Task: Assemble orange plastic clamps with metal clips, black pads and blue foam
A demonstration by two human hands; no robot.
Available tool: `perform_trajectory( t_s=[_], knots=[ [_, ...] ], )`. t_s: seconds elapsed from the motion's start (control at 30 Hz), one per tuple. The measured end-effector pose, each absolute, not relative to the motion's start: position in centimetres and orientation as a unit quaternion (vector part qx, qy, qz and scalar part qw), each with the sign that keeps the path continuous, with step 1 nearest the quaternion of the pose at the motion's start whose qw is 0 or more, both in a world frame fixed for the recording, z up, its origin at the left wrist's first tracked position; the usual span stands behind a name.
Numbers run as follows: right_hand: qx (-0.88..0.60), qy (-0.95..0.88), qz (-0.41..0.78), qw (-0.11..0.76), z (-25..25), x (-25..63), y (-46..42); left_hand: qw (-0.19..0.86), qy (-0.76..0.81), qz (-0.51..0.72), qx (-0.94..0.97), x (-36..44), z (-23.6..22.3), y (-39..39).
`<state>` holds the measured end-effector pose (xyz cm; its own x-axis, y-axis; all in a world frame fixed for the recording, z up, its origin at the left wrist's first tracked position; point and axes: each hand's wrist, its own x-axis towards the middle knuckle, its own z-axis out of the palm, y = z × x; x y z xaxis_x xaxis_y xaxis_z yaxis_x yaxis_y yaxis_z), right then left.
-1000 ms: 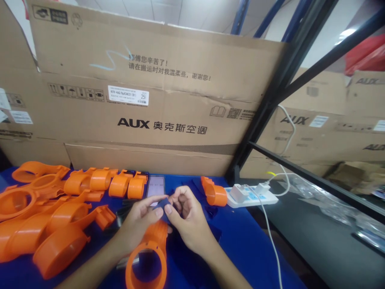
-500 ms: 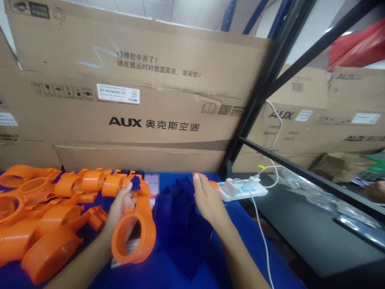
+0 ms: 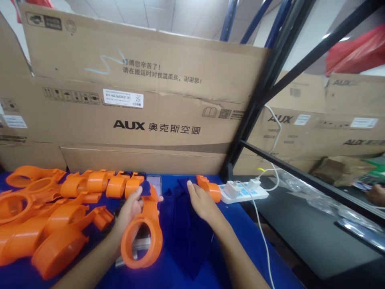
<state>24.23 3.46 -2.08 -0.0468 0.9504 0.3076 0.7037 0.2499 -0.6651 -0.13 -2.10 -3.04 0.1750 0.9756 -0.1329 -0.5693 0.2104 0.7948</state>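
My left hand [image 3: 132,208] is closed around the handle of an orange plastic tape dispenser [image 3: 159,245], whose large ring hangs downward. A small dark blue scrap [image 3: 146,188] shows by my left thumb, at the top of the handle. At the edge of a dark blue cloth-like pile [image 3: 186,237] is my right hand [image 3: 203,200], its thumb stretched forward. The other right fingers are hidden, so any grip on the pile cannot be made out. Just behind that hand lies another orange piece [image 3: 214,192].
Several orange dispensers [image 3: 57,251] crowd the left of the blue-covered table [image 3: 237,241]. A phone [image 3: 155,182] lies at the back. A white power strip [image 3: 245,190] with cables sits at the right. Cardboard [image 3: 168,104] walls the back; a black frame [image 3: 255,104] rises at right.
The view has shifted slightly, so the table things sit further right. My right hand has moved a little left over the blue pile, uncovering more of the orange piece behind it.
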Motion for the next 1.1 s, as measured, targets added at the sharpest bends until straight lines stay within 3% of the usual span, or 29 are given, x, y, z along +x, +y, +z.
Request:
perform_trajectory(
  t_s=[0.2,0.3,0.43,0.57,0.67,0.73,0.9,1.1],
  knots=[
    [-0.570,-0.683,0.144,0.434,-2.4,24.7,4.2,0.736,0.265,0.574,0.243,-0.5,-3.9,-1.3],
    [-0.529,-0.654,0.162,0.516,-1.9,24.3,3.5,0.736,0.248,0.589,0.224,-0.3,-3.7,-1.6],
    [-0.408,-0.599,0.285,0.627,-0.4,22.9,1.7,0.739,0.232,0.584,0.242,0.4,-3.1,-2.4],
    [-0.332,-0.557,0.414,0.639,0.4,21.7,0.9,0.764,0.208,0.550,0.264,0.5,-3.4,-2.9],
    [-0.342,-0.541,0.442,0.628,-0.1,21.5,1.3,0.772,0.194,0.539,0.276,0.3,-3.9,-3.0],
    [-0.389,-0.576,0.387,0.606,-0.5,21.6,1.4,0.763,0.185,0.553,0.278,0.3,-4.0,-3.1],
    [-0.428,-0.774,0.073,0.461,-0.7,21.1,0.3,0.736,0.183,0.587,0.283,0.7,-3.5,-3.7],
    [-0.432,-0.835,-0.063,0.335,-0.3,20.9,-0.9,0.711,0.192,0.610,0.291,0.9,-3.9,-3.0]
  ],
)
